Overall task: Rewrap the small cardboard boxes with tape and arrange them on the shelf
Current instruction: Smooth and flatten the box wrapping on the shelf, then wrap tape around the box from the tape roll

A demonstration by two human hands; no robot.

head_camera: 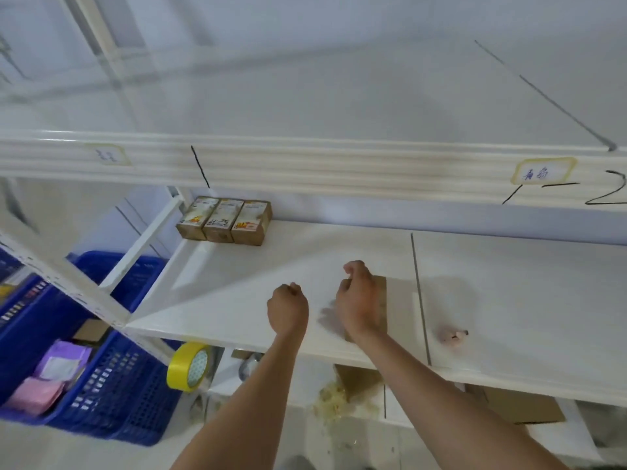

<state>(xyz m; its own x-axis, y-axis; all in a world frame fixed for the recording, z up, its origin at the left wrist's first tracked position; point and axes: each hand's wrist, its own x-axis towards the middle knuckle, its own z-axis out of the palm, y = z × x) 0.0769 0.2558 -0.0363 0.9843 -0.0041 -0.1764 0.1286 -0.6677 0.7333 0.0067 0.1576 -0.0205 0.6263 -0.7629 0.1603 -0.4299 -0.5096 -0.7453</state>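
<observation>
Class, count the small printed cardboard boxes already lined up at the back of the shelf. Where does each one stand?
3, side by side and touching at the shelf's back left: left box, middle box, right box. Others may be hidden behind them.

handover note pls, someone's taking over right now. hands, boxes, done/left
Left hand: curled in a fist above the shelf, no grip on anything visible.
Right hand: fingers curled, over a brown box lying at the shelf front; whether it has a grip is unclear.
Three boxes stand side by side at the shelf's back left corner.
Yellow tape roll sits below the shelf's front edge.
Done: three boxes placed. Left: the front box goes beside them; whether it is taped is unclear.
</observation>
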